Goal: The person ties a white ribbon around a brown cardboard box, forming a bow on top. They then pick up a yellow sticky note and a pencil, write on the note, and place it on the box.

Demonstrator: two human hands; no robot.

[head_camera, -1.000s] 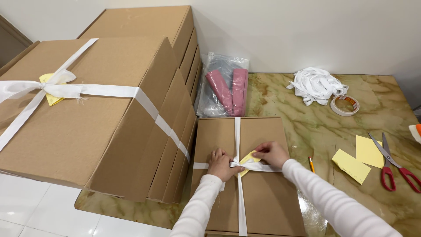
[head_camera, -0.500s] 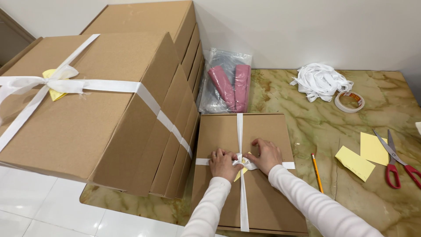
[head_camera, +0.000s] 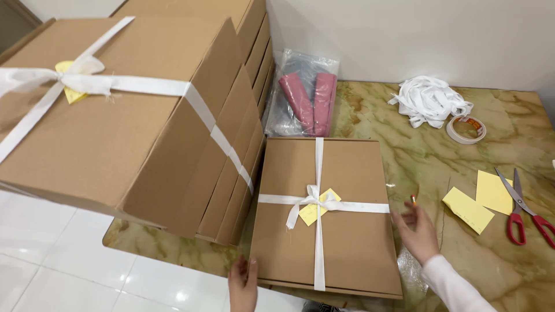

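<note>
Head view: the flat cardboard box [head_camera: 326,216] lies on the bench [head_camera: 509,254] between the two hands, its near edge overhanging the bench edge toward the person. The left hand [head_camera: 243,284] rests at the near left corner of the box, fingers extended and apparently touching the cardboard, not clamped on it. The right hand [head_camera: 417,231] is open with fingers spread, just beside the right edge of the box and clear of it. A white ribbon [head_camera: 318,202] crosses the lid and is tied in a bow over a yellow tag [head_camera: 315,209], ahead of both hands. Risk: with only a light touch on one corner, the overhanging box may tip or slide off toward the floor. A pencil [head_camera: 414,200] lies just ahead of the right hand and may be knocked away. To the left of the left hand, a stack of larger boxes [head_camera: 133,115] leans over the bench edge; a nudge from the flat box could unsettle it. The scissors [head_camera: 523,211] and yellow cards [head_camera: 480,199] lie well to the right of the right hand.
</note>
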